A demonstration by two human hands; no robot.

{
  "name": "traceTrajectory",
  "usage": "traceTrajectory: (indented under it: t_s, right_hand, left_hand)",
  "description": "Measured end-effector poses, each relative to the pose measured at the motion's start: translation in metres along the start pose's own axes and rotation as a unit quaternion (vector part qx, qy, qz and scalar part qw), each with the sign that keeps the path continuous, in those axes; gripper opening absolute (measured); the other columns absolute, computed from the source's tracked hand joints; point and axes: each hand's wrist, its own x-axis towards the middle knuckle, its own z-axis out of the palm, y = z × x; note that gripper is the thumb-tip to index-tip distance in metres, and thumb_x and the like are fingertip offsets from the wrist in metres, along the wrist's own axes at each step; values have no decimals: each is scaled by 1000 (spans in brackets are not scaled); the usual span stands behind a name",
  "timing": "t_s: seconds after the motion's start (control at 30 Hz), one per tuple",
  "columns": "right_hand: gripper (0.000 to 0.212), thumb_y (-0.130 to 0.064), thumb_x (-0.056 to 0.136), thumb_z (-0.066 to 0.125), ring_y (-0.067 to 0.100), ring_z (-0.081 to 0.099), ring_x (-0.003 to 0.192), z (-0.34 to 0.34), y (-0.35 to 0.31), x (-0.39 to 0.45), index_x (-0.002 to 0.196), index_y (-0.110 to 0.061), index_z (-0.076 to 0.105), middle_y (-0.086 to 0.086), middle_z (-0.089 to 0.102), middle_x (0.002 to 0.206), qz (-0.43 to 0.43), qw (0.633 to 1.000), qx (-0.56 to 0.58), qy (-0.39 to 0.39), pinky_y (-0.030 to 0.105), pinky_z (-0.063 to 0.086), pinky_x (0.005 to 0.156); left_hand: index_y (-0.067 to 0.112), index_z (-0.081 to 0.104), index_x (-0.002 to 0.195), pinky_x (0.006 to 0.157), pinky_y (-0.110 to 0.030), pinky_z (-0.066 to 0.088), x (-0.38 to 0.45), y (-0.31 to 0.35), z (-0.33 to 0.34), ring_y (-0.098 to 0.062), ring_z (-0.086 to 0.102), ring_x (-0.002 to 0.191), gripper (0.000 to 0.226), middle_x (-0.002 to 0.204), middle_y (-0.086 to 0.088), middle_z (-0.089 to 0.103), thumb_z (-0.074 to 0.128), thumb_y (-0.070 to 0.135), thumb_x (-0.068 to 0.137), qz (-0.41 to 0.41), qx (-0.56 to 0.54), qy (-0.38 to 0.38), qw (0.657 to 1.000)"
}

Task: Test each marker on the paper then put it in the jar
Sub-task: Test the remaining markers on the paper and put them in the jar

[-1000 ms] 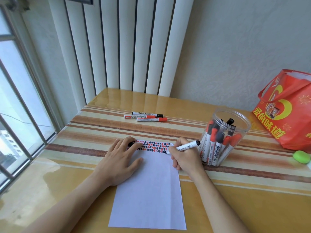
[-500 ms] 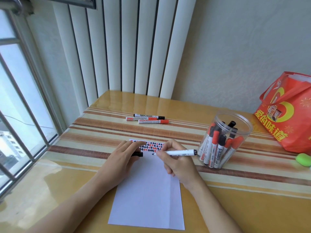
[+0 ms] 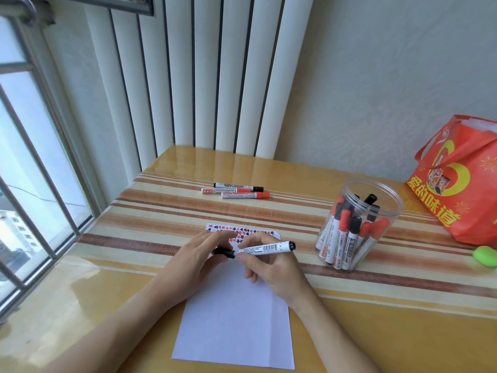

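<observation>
Over the white paper [image 3: 234, 319], my left hand [image 3: 188, 262] pinches the black cap [image 3: 224, 251] at the tip end of the black whiteboard marker [image 3: 265, 248], whose barrel my right hand [image 3: 271, 265] grips with curled fingers, just below the rows of red and black test marks [image 3: 242, 232]. Beyond the paper three capped markers [image 3: 236, 191] lie side by side on the striped table [image 3: 161, 211]; to the right stands the clear plastic jar [image 3: 357, 224] holding red and black markers, with a red bag [image 3: 457, 179] well beyond it.
</observation>
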Motion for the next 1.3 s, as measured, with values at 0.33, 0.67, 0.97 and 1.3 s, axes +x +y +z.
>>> traceTrajectory:
  t_s: [0.33, 0.67, 0.97, 1.3]
  right_hand:
    - [35, -40, 91, 57, 34, 73, 75, -2, 6, -1, 109, -18, 77, 20, 73, 95, 4, 996, 88, -15, 31, 56, 66]
    - [20, -16, 90, 69, 27, 63, 58, -11, 2, 3, 103, -8, 56, 17, 64, 73, -24, 993, 111, 33, 29, 47, 53]
    - [17, -23, 88, 82, 13, 68, 88, -39, 9, 4, 95, -23, 66, -10, 71, 92, -85, 951, -296, 15, 30, 55, 76]
    - [15, -24, 89, 78, 7, 61, 86, -12, 20, 6, 99, -19, 68, -11, 67, 94, -215, 903, -367, 63, 14, 47, 72]
  left_hand:
    - [23, 55, 134, 85, -21, 49, -2, 3, -2, -4, 60, 94, 33, 108, 18, 61, 60, 20, 101, 6, -16, 12, 1000]
    - [19, 63, 113, 79, -32, 45, 3, -6, 2, -16, 52, 93, 27, 103, 9, 56, 43, 36, 108, 19, 59, 22, 998]
    - [27, 59, 107, 80, -32, 46, 2, -11, 7, -15, 54, 97, 27, 103, 12, 57, 35, 39, 106, -33, 89, -24, 995]
    - [17, 48, 97, 73, -35, 39, 3, -12, 8, -20, 46, 83, 20, 94, 4, 51, 32, 26, 103, -27, 114, -48, 992]
